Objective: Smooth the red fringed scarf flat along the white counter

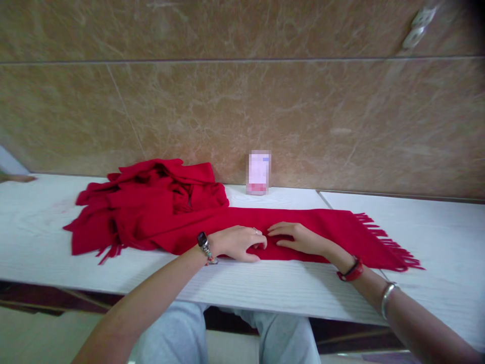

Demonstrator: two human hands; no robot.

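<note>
A red scarf (322, 235) with a fringed right end lies lengthwise across the white table. Its right part is spread flat, and the left part runs into a loose heap of red cloth (144, 192). My left hand (238, 242) rests on the flat part near its front edge, fingers a little bent and thumb apart. Just to the right, my right hand (301, 238) lies on the same cloth with its fingers spread. Neither hand grips the fabric. Whether the heap is all one piece with the scarf, I cannot tell.
A blurred upright phone-like object (258, 173) leans against the brown marbled wall (242, 111) behind the scarf. White sockets (419, 28) are at the wall's upper right. A skin-toned shape, possibly a hand (17, 178), shows at the far left. The table (265, 283) ends above my knees.
</note>
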